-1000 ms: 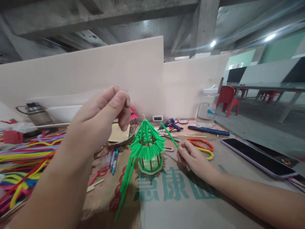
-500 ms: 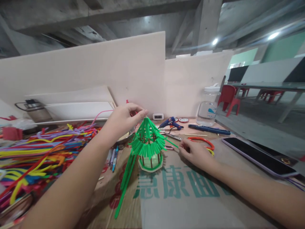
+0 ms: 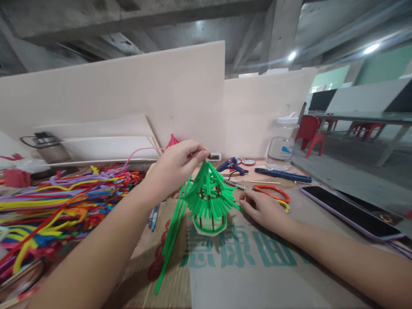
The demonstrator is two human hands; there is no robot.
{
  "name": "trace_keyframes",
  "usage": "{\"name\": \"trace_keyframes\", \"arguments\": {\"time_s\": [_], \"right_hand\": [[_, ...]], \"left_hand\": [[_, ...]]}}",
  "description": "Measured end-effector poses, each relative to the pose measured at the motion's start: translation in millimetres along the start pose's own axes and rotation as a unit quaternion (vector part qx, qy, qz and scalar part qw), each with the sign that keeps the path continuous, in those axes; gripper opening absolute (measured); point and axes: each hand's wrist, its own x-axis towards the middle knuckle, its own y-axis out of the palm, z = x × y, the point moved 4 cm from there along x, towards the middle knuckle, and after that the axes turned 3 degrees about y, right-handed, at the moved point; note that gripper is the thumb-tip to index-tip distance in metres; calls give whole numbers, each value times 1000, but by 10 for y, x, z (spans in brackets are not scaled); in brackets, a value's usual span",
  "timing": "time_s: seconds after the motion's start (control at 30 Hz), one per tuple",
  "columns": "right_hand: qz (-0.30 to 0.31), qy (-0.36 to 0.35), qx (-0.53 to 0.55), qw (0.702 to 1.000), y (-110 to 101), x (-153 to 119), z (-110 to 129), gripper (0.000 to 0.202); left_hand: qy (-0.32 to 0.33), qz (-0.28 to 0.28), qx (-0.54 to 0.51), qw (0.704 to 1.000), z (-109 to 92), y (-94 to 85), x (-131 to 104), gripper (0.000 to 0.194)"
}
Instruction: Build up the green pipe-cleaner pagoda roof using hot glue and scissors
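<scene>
A small green pavilion model [image 3: 210,199] has a pointed top, a fringed lower roof, brown posts and a pale octagonal base. My left hand [image 3: 185,165] pinches the tip of its roof from above. To the right of the model, my right hand [image 3: 262,208] has its fingers closed on the end of a green pipe cleaner [image 3: 237,207] at the fringe. Loose green pipe cleaners [image 3: 170,240] lie on the cardboard left of the model.
Many coloured pipe cleaners [image 3: 64,197] cover the left side. Behind stand a blue glue gun [image 3: 232,165], a water bottle [image 3: 280,143] and a white partition [image 3: 154,94]. Orange-handled scissors [image 3: 273,192], a blue cutter [image 3: 283,174] and a phone [image 3: 349,211] lie right.
My left hand and the green model have moved right and slightly nearer, and the model has turned a little. My right hand has shifted slightly left.
</scene>
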Motion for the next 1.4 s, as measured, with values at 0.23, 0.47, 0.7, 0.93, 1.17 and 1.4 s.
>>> {"name": "trace_keyframes", "arguments": {"time_s": [0.23, 0.47, 0.7, 0.93, 1.17, 1.4], "right_hand": [[6, -11, 2, 1000, -8, 2, 19, 22], [10, -11, 0, 1000, 10, 8, -4, 19], [17, -14, -19, 1000, 37, -14, -56, 21], [19, -22, -45, 999, 42, -32, -82, 22], [16, -29, -57, 998, 38, -24, -74, 23], [16, -31, -47, 998, 28, -6, -39, 22]], "left_hand": [[-3, 8, -13, 1000, -7, 2, -16, 32], [5, 18, 1, 1000, -11, -22, -13, 28], [32, 33, -18, 999, -58, -3, -43, 26], [39, 28, -72, 996, 3, 27, -40, 23], [36, 50, -98, 993, 0, 60, -26, 24], [-13, 72, -11, 997, 55, -63, -16, 32]]}}
